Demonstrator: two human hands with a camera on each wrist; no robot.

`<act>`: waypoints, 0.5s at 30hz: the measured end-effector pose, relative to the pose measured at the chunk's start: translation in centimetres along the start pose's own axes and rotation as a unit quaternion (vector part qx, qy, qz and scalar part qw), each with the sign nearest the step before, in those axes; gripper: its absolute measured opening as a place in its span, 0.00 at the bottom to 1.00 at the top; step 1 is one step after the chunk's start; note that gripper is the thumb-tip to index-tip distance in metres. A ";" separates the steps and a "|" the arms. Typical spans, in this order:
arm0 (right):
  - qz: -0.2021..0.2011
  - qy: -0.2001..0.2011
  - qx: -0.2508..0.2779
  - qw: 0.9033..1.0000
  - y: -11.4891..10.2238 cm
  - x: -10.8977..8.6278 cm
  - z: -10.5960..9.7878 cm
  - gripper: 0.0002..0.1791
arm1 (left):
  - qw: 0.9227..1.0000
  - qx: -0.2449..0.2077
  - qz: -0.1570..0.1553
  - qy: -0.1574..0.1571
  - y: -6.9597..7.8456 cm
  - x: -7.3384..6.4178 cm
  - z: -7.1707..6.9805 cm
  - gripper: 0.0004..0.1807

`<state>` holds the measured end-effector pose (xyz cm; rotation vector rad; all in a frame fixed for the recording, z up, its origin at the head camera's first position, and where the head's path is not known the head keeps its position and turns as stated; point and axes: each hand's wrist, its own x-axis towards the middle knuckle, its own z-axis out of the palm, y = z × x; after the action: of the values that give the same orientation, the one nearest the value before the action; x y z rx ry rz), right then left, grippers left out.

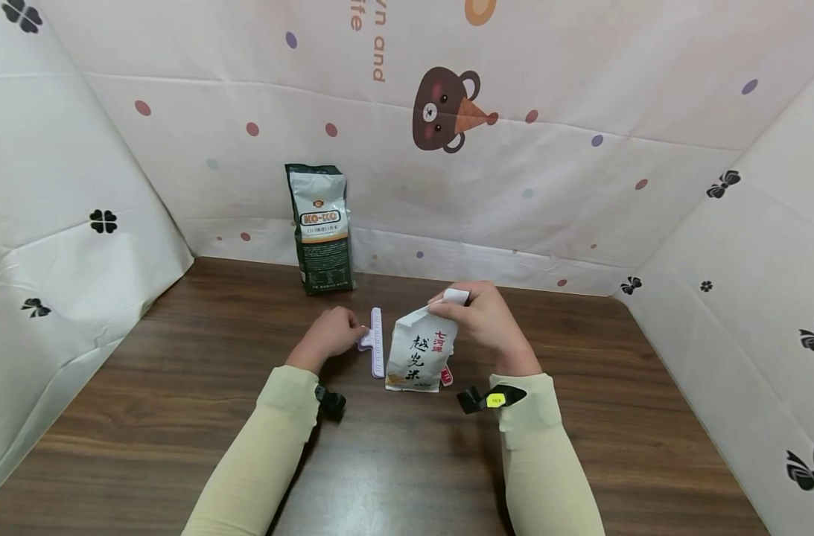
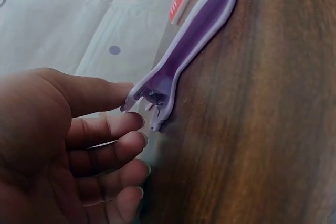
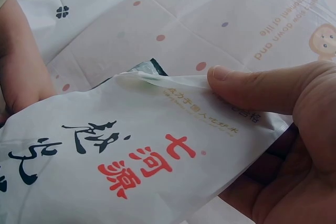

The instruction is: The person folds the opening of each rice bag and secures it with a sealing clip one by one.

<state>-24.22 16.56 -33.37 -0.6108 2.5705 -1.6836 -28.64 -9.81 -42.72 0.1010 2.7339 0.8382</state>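
White bag (image 1: 420, 351) slants just beside the purple clip (image 1: 377, 346) at the worktop (image 1: 614, 417), right grip (image 1: 485, 316) clamped on its top, left grip (image 1: 329, 333) pinching the clip's handle, and any slackening up top could flop the bag over!

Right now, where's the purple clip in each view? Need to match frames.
Head: purple clip near centre, between left hand and white bag.
Left wrist: purple clip at upper centre, slanting toward upper right.
Right wrist: not visible.
Shared landmark: left hand, at the left edge in right wrist view.
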 end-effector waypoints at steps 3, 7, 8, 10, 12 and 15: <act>-0.002 -0.001 0.001 1.000 0.0 0.0 0.0 0.07 | 1.000 -0.004 0.002 0.001 -0.1 0.1 0.1 0.14; -0.002 -0.001 0.003 1.000 -0.1 -0.1 0.0 0.07 | 1.000 -0.018 -0.001 -0.002 -0.1 0.1 0.0 0.13; -0.001 -0.001 0.004 1.000 -0.1 -0.1 0.0 0.07 | 1.000 -0.021 0.000 -0.001 -0.1 0.1 -0.1 0.12; 0.002 -0.001 0.005 1.000 -0.1 -0.1 0.0 0.07 | 1.000 -0.027 0.002 0.003 0.0 0.0 -0.2 0.12; 0.002 -0.002 0.004 1.000 0.0 -0.1 0.0 0.07 | 0.999 -0.036 0.003 0.002 0.1 -0.1 -0.4 0.12; 0.003 -0.003 0.005 1.000 0.1 0.0 0.0 0.08 | 0.998 -0.060 0.004 -0.002 0.2 -0.3 -0.6 0.11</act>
<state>-24.24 16.62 -33.43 -0.6056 2.5553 -1.6894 -28.55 -10.00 -42.04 0.0902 2.6741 1.0006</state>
